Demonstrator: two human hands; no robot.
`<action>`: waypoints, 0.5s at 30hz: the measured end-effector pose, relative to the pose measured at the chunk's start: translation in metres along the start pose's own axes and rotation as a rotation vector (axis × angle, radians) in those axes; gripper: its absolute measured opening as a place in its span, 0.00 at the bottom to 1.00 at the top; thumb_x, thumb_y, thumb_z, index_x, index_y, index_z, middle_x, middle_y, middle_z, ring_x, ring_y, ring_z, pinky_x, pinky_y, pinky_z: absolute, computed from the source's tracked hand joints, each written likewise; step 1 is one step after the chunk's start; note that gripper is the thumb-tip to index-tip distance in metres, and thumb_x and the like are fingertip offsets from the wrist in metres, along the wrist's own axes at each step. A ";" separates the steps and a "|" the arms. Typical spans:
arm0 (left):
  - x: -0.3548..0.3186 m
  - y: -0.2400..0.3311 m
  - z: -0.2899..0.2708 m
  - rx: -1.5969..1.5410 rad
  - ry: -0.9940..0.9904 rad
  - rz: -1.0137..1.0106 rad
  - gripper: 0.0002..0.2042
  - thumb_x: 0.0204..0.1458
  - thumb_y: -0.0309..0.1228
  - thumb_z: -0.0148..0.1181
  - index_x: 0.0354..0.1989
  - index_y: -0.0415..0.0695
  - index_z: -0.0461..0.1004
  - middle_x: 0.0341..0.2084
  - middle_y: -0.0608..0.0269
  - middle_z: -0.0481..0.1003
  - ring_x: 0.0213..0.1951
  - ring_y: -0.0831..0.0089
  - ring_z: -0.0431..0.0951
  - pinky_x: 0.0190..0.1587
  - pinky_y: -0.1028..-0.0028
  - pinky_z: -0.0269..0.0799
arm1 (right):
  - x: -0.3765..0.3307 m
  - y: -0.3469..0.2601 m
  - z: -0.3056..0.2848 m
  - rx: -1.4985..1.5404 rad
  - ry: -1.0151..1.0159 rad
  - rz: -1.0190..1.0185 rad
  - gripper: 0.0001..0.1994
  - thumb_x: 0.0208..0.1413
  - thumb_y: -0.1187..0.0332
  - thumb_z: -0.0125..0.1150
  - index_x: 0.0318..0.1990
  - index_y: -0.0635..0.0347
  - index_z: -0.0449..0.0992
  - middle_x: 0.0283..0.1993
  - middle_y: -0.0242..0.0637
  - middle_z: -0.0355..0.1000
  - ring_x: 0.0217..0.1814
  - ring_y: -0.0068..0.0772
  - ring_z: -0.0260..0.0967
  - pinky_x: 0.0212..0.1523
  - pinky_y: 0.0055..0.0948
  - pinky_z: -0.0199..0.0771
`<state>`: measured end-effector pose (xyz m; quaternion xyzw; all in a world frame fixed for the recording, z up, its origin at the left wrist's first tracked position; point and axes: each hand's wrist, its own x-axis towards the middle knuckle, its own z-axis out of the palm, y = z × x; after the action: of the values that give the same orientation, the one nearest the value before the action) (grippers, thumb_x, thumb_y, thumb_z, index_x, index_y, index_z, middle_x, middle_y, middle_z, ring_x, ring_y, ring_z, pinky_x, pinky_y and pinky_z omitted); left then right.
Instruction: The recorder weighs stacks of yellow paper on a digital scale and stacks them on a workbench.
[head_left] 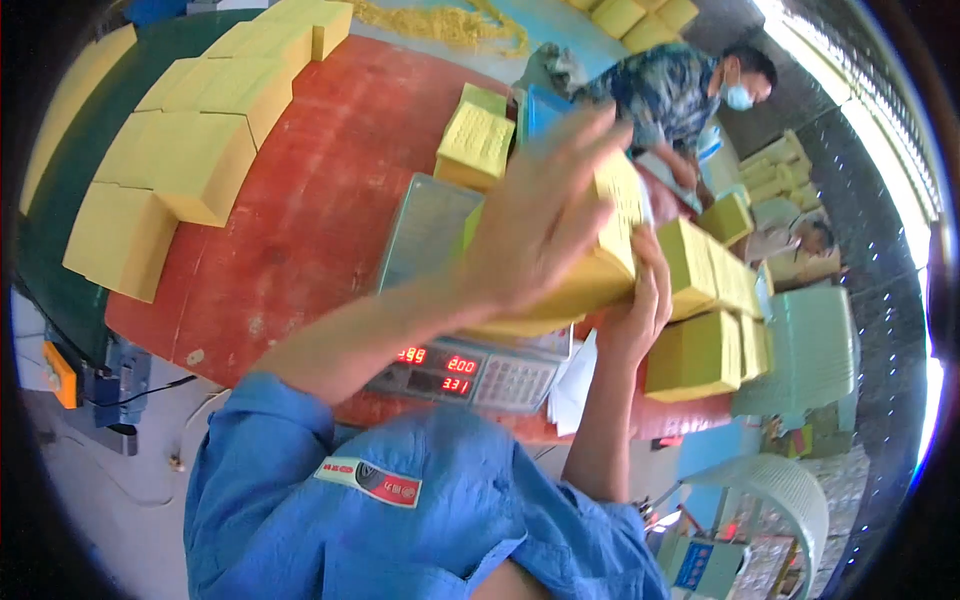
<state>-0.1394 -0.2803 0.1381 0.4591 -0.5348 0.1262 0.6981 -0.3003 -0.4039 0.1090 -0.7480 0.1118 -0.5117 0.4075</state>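
A yellow block-shaped pack with a printed face sits tilted over a digital weighing scale. The scale's red digits glow close to my body. My right hand grips the pack's right side, its fingers bent against the edge. Over the pack's left part is my left hand, its fingers spread and slightly blurred by motion. It hides some of the pack, so I cannot tell whether the palm touches it. Beyond the bare metal platform stands another yellow pack.
Yellow packs line the left of the red table. More packs are stacked at my right, beside a pale green plastic chair. Across the table a masked person in camouflage bends forward; another person is farther right.
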 end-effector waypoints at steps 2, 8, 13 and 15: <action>0.025 0.000 0.001 0.112 -0.082 -0.071 0.25 0.63 0.42 0.50 0.61 0.36 0.66 0.63 0.47 0.65 0.66 0.56 0.63 0.67 0.62 0.56 | 0.001 -0.009 0.003 -0.155 -0.095 -0.057 0.17 0.64 0.68 0.43 0.49 0.73 0.74 0.62 0.50 0.68 0.69 0.42 0.59 0.70 0.39 0.54; 0.064 -0.025 0.008 0.259 -0.610 -0.049 0.13 0.56 0.33 0.56 0.40 0.37 0.78 0.40 0.46 0.76 0.45 0.53 0.76 0.49 0.62 0.72 | 0.004 -0.013 -0.004 0.381 -0.023 0.104 0.18 0.65 0.64 0.47 0.56 0.65 0.73 0.63 0.43 0.67 0.68 0.38 0.60 0.69 0.37 0.53; 0.046 0.005 0.008 -0.120 -0.354 -0.704 0.24 0.58 0.34 0.55 0.62 0.37 0.64 0.49 0.56 0.74 0.50 0.69 0.73 0.53 0.69 0.69 | -0.016 0.087 -0.020 0.622 0.063 0.480 0.24 0.66 0.55 0.48 0.62 0.62 0.68 0.63 0.39 0.66 0.65 0.35 0.62 0.62 0.35 0.61; 0.030 0.009 -0.004 -0.264 -0.279 -0.846 0.24 0.60 0.41 0.55 0.61 0.40 0.66 0.56 0.57 0.72 0.58 0.67 0.70 0.61 0.66 0.64 | -0.020 0.100 0.002 0.531 0.029 0.628 0.25 0.66 0.52 0.48 0.61 0.63 0.69 0.60 0.38 0.67 0.60 0.32 0.65 0.59 0.32 0.63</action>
<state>-0.1313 -0.2820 0.1685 0.5566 -0.4008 -0.3016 0.6623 -0.2831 -0.4556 0.0233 -0.5392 0.2045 -0.3840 0.7211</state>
